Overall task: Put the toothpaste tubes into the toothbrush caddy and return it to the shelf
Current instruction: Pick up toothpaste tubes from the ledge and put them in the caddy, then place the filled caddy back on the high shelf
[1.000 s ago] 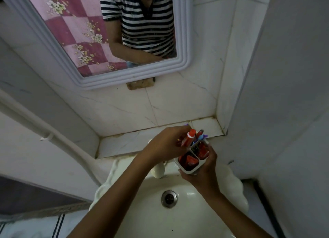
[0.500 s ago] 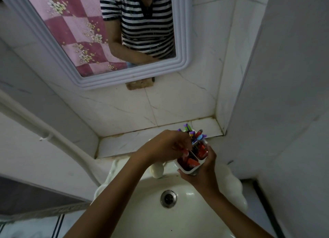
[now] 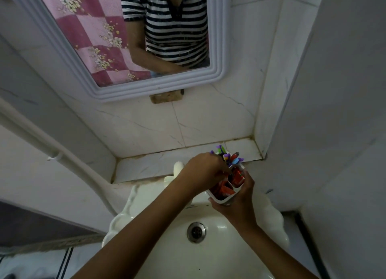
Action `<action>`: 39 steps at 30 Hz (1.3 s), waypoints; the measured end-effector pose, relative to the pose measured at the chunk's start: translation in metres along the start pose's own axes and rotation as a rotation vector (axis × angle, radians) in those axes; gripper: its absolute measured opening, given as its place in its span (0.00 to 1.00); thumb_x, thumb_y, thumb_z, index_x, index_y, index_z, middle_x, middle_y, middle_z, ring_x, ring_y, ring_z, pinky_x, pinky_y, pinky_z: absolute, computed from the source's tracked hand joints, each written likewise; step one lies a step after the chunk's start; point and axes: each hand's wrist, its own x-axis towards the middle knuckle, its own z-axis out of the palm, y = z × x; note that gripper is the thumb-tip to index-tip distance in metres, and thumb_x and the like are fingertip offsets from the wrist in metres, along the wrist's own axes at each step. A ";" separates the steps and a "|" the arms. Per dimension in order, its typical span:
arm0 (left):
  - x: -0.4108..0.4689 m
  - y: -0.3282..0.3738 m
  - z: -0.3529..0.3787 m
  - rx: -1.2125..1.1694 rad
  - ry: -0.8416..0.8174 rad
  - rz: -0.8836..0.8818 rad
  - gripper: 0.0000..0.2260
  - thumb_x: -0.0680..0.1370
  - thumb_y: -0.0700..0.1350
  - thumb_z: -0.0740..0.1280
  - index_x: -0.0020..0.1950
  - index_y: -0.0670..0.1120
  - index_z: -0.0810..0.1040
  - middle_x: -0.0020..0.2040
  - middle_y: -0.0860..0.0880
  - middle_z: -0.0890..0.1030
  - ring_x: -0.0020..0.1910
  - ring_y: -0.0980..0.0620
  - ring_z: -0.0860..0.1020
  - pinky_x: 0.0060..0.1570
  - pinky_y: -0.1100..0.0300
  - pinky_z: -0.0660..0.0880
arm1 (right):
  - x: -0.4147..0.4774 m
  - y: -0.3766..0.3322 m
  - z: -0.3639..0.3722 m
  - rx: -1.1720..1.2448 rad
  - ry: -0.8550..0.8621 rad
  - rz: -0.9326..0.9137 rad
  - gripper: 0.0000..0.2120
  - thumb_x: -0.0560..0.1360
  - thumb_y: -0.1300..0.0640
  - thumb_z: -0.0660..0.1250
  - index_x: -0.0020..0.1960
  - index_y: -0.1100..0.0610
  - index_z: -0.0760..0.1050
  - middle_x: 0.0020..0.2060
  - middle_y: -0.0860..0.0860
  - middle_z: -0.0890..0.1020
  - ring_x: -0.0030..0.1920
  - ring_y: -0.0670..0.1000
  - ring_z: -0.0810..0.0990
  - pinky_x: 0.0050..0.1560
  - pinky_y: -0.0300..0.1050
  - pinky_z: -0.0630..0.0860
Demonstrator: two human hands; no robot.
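Observation:
My right hand (image 3: 240, 197) holds a white toothbrush caddy (image 3: 224, 201) from below, above the back rim of the sink. Red toothpaste tubes (image 3: 226, 190) lie in its near compartments. Several colourful toothbrushes (image 3: 227, 156) stick out of its far side. My left hand (image 3: 205, 170) comes from the left with its fingertips pinched down into the middle of the caddy, on a toothpaste tube that the fingers mostly hide. The tiled shelf (image 3: 150, 165) runs just behind the hands, under the mirror.
A white sink (image 3: 208, 255) with a metal drain (image 3: 196, 231) lies below the hands. A white tap (image 3: 177, 169) stands at its back, left of my left hand. A framed mirror (image 3: 217, 49) hangs above. A white pipe (image 3: 62, 157) slants down the left wall. A wall stands close on the right.
The red-capped tube that my left hand held upright above the caddy has gone down into it. The left hand sank with it; the toothbrush heads now show behind it.

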 end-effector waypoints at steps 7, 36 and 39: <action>0.006 0.004 0.005 0.150 -0.245 -0.226 0.09 0.76 0.43 0.68 0.54 0.42 0.82 0.43 0.46 0.78 0.43 0.49 0.78 0.46 0.56 0.77 | -0.001 0.003 0.001 0.023 0.004 0.004 0.64 0.58 0.50 0.88 0.82 0.53 0.52 0.75 0.60 0.66 0.73 0.59 0.75 0.64 0.56 0.83; -0.105 0.035 -0.360 -0.186 0.826 0.340 0.41 0.68 0.62 0.69 0.77 0.63 0.52 0.72 0.68 0.60 0.70 0.66 0.63 0.67 0.59 0.69 | 0.191 -0.493 -0.201 0.235 0.501 -0.676 0.57 0.57 0.49 0.83 0.77 0.51 0.55 0.57 0.39 0.74 0.51 0.28 0.80 0.49 0.27 0.78; -0.111 0.039 -0.447 0.174 1.013 0.242 0.41 0.71 0.62 0.68 0.78 0.58 0.51 0.79 0.56 0.57 0.76 0.54 0.59 0.74 0.48 0.63 | 0.213 -0.590 -0.240 0.197 0.558 -0.728 0.58 0.58 0.50 0.86 0.77 0.51 0.55 0.54 0.39 0.74 0.52 0.37 0.79 0.55 0.39 0.80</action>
